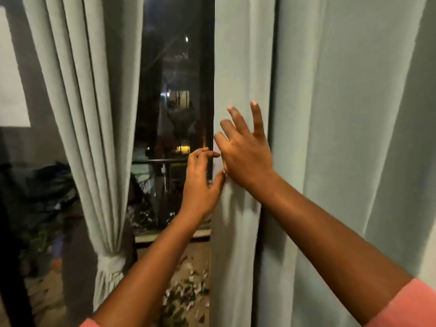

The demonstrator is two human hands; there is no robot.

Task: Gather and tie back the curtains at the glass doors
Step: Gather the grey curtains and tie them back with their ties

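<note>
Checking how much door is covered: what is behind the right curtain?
Only a dark door frame strip shows at the right curtain's left edge, where both hands reach. Whatever lies behind the cloth is covered.

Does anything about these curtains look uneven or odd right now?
Only the mismatch: the left curtain is gathered and cinched by a tieback, while the right curtain hangs loose. Both hands, left and right, are at its edge. Nothing looks damaged.

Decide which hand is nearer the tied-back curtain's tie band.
Left. The left hand hangs over the glass gap, above-right of the tie band; the right hand is farther right, on the loose curtain.
</note>
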